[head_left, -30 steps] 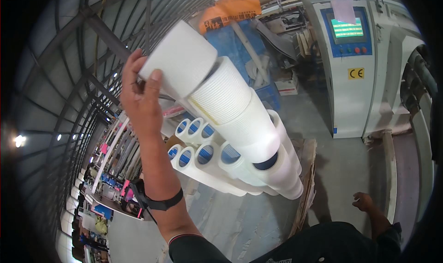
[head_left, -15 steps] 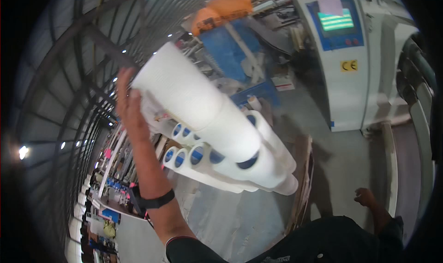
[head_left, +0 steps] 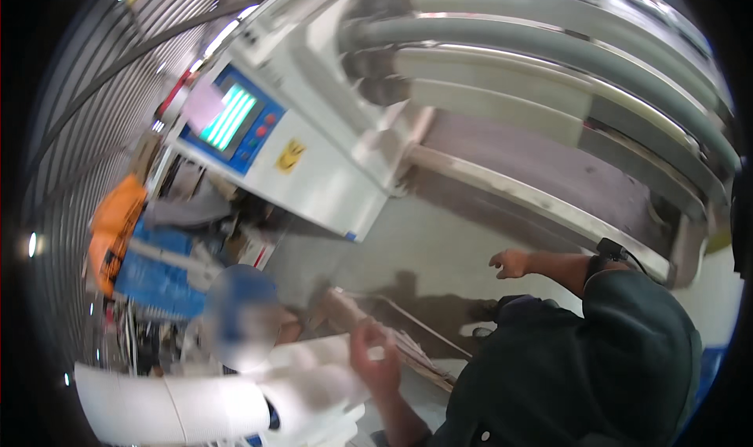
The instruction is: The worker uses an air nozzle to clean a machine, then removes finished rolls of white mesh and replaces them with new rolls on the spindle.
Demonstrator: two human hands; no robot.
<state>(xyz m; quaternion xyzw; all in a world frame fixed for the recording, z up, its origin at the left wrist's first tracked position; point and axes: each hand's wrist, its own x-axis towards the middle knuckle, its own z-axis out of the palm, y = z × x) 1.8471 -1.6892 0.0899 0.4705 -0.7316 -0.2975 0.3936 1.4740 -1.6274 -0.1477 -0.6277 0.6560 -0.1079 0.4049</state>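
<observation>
My left hand (head_left: 375, 357) is beside the white rolls (head_left: 306, 372) at the lower left. Its fingers look apart, though motion smears them, and nothing shows in its grasp. Whether it touches the nearest roll I cannot tell. A ribbed white roll (head_left: 172, 408) lies at the lower left, away from the hand. Over the grey floor, my right hand (head_left: 510, 263) hangs with loosely bent fingers and holds nothing. It is nearest to the pale low beam (head_left: 518, 188) along the front of the roller machine.
A white control cabinet (head_left: 329, 172) with a lit screen stands beyond the floor, joined to long grey rollers (head_left: 533, 35). A wooden frame (head_left: 392, 329) lies by my left hand. Orange sheeting (head_left: 114, 231) and blue sheeting (head_left: 161, 270) are at the left. A blurred patch hides something.
My view has swung right, bringing the roller machine into sight. My left hand has come away from the top of the ribbed white roll and down. The right hand stays without a load.
</observation>
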